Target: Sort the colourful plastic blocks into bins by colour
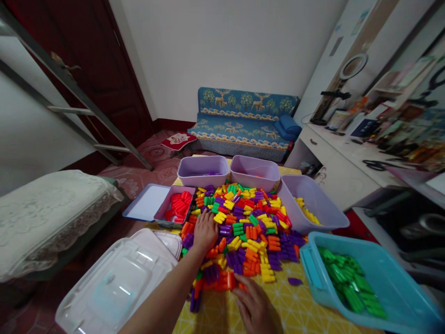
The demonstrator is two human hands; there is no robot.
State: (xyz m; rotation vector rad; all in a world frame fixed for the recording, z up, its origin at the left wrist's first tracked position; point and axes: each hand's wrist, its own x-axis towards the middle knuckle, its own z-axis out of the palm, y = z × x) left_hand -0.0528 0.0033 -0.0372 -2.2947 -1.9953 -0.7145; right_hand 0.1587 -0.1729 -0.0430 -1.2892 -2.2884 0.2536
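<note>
A big heap of coloured plastic blocks, red, orange, yellow, green and purple, covers a table with a yellow patterned cloth. My left hand reaches into the heap's left side, palm down, fingers bent over the blocks. My right hand rests at the heap's near edge, fingers spread flat and touching red and orange blocks. A small purple bin at the left holds red blocks. A blue bin at the right holds green blocks. A purple bin holds yellow ones.
Two more purple bins stand at the table's far edge. A blue lid and a clear lid lie at the left. A sofa, a ladder, a bed and a cluttered white desk surround the table.
</note>
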